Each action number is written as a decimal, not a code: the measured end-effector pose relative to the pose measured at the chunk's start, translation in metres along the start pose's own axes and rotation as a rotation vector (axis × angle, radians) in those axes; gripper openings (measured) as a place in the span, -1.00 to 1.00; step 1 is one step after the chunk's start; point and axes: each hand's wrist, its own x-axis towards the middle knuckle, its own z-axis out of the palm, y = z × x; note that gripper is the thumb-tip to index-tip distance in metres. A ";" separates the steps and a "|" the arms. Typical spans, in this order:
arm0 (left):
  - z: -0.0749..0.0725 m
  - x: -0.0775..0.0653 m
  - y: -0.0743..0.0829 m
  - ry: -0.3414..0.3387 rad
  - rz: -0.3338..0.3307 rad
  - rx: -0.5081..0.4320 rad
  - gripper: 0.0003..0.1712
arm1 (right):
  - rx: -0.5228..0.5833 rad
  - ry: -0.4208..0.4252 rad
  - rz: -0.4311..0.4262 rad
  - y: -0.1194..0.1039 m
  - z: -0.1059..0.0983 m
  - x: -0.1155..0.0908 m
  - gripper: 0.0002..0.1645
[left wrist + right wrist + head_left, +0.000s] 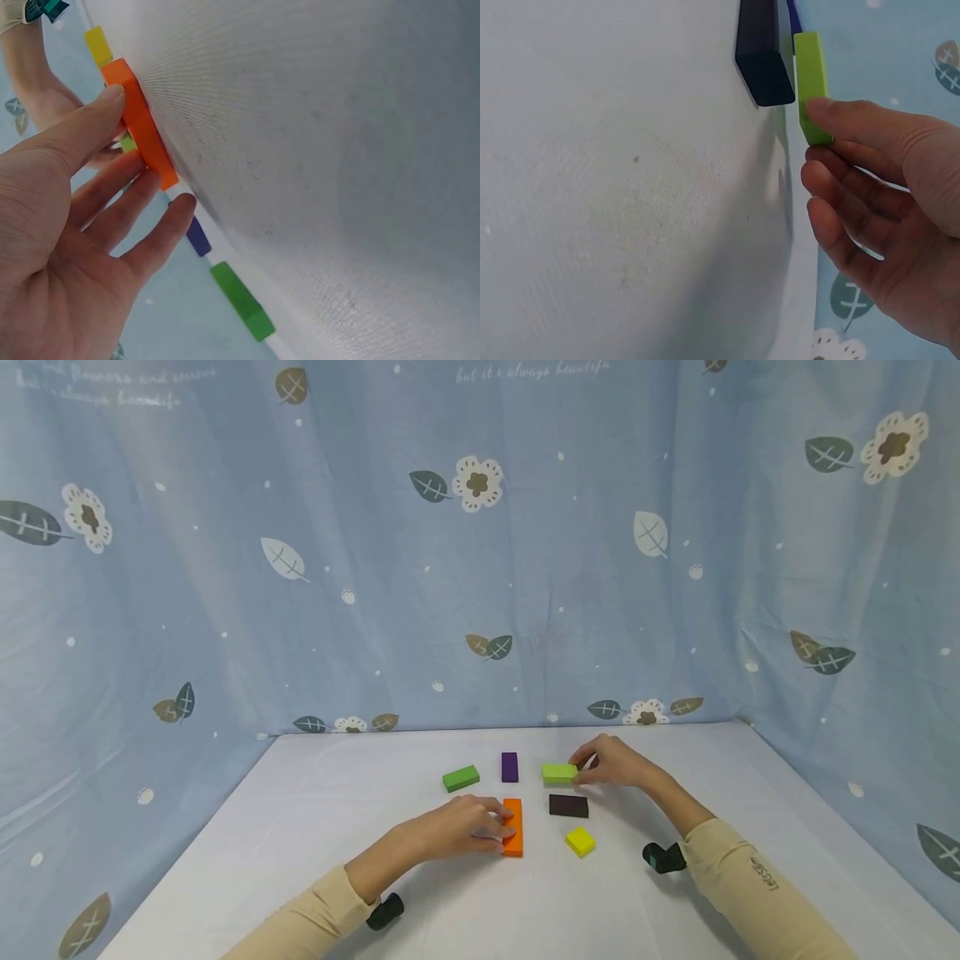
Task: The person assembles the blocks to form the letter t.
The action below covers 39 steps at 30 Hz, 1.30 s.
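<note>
In the head view my left hand (465, 827) is at the long orange block (513, 839), which lies on the white table. The left wrist view has the thumb on one side of the orange block (142, 124) and fingertips on the other, pinching it. Farther right, my right hand (611, 762) pinches the right end of a lime green block (558, 774). Thumb and fingers grip that end of the lime block (810, 82) in the right wrist view. A dark brown block (568, 806) lies just in front of the lime one.
A purple block (509, 767) and a green block (461, 778) lie toward the back of the table (375, 760). Nearer the front is a small yellow block (581, 842). Behind the table hangs a blue patterned curtain (570, 568).
</note>
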 end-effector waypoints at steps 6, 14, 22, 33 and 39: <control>-0.002 0.000 0.001 -0.004 0.003 -0.009 -0.68 | 0.017 -0.008 -0.025 -0.003 -0.001 0.001 -0.60; -0.002 0.000 0.002 -0.012 -0.009 -0.014 -0.68 | 0.010 -0.017 -0.012 -0.007 0.003 0.002 -0.60; -0.002 0.000 0.002 -0.011 -0.007 -0.018 -0.68 | 0.011 -0.025 -0.023 -0.015 0.004 0.002 -0.61; 0.000 0.003 0.000 -0.014 -0.023 -0.023 -0.69 | 0.017 -0.051 -0.034 -0.019 0.009 0.006 -0.63; 0.000 0.006 -0.001 -0.009 -0.020 -0.018 -0.69 | 0.021 -0.063 -0.031 -0.026 0.011 0.007 -0.65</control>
